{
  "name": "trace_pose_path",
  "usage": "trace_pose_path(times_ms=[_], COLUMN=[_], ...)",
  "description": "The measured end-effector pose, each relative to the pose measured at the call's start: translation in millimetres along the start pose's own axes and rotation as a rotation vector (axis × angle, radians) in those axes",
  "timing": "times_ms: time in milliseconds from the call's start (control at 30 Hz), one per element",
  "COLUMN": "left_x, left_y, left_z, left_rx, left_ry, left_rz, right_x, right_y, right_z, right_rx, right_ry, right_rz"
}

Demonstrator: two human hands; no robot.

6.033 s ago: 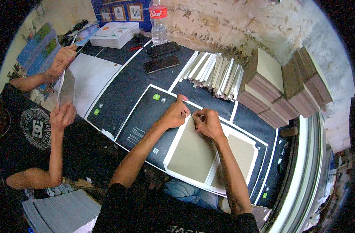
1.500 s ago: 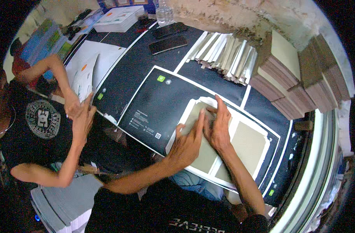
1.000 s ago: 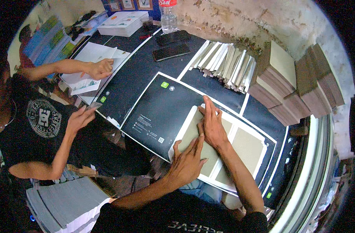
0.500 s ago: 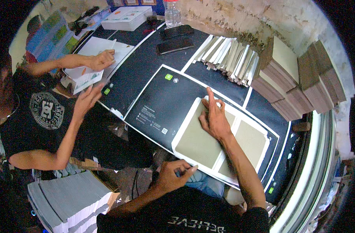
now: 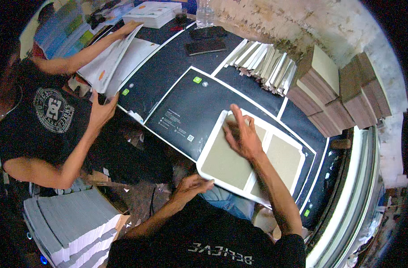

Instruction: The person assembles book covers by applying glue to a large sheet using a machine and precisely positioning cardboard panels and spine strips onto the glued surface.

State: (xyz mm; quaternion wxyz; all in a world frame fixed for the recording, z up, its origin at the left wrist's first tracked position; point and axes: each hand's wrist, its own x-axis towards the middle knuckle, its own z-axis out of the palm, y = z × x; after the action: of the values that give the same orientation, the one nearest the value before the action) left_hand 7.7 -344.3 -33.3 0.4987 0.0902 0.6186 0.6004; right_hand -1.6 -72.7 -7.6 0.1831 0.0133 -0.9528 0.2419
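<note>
In front of me lies a black printed cover sheet (image 5: pixel 177 114) with white margins. On it rest two grey-beige boards, a wider left board (image 5: pixel 228 163) and a right board (image 5: pixel 284 156), with a white strip between them. White paper edges frame the boards. My right hand (image 5: pixel 245 138) is over the left board's far part, its fingers apart and the index finger stretched toward the far edge. My left hand (image 5: pixel 190 187) is at the cover's near left corner, fingers curled and close together, fingertips by the white edge. Whatever may be between them is hidden.
A co-worker at left holds a white printed sheet (image 5: pixel 119 64) in both hands. Board stacks (image 5: pixel 320 76) and a row of narrow strips (image 5: pixel 266 64) stand along the wall. Phones (image 5: pixel 206 46), a plastic bottle (image 5: pixel 205 15) and a paper stack (image 5: pixel 152 13) lie farther back. Grey-covered book blocks (image 5: pixel 72 219) are at lower left.
My left hand has drawn left, its fingers closer together. The right hand's fingers have shifted slightly left over the board. The co-worker has lifted the printed sheet. The whole view has shifted a little.
</note>
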Motion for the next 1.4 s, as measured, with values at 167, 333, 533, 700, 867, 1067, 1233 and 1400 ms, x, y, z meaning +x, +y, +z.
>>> trace_pose_path(times_ms=[167,333,533,700,867,1067,1233,1400], left_x=[-1,1,-5,26,98,123,154,149], left_y=[1,7,35,52,74,165,176,181], left_z=[4,-5,17,14,-100,-206,-264,-227], left_rx=[-0.250,0.107,0.075,0.343,0.801,1.127,1.246,1.559], left_ry=[-0.023,0.010,0.018,0.084,0.683,0.915,1.067,1.214], left_rz=[-0.057,0.103,0.228,0.371,0.644,0.541,0.512,0.432], right_x=[-4,-13,-61,-141,-188,-209,-223,-212], right_y=[-14,-38,11,79,84,87,95,94], right_z=[1,-22,-73,-125,-138,-112,-121,-112], right_rx=[-0.032,0.149,-0.122,-0.131,-0.078,0.299,-0.188,-0.707], right_ry=[0.106,0.114,0.617,0.851,0.851,1.054,0.871,0.559], right_rz=[0.107,0.253,0.295,0.571,0.775,0.711,0.926,0.758])
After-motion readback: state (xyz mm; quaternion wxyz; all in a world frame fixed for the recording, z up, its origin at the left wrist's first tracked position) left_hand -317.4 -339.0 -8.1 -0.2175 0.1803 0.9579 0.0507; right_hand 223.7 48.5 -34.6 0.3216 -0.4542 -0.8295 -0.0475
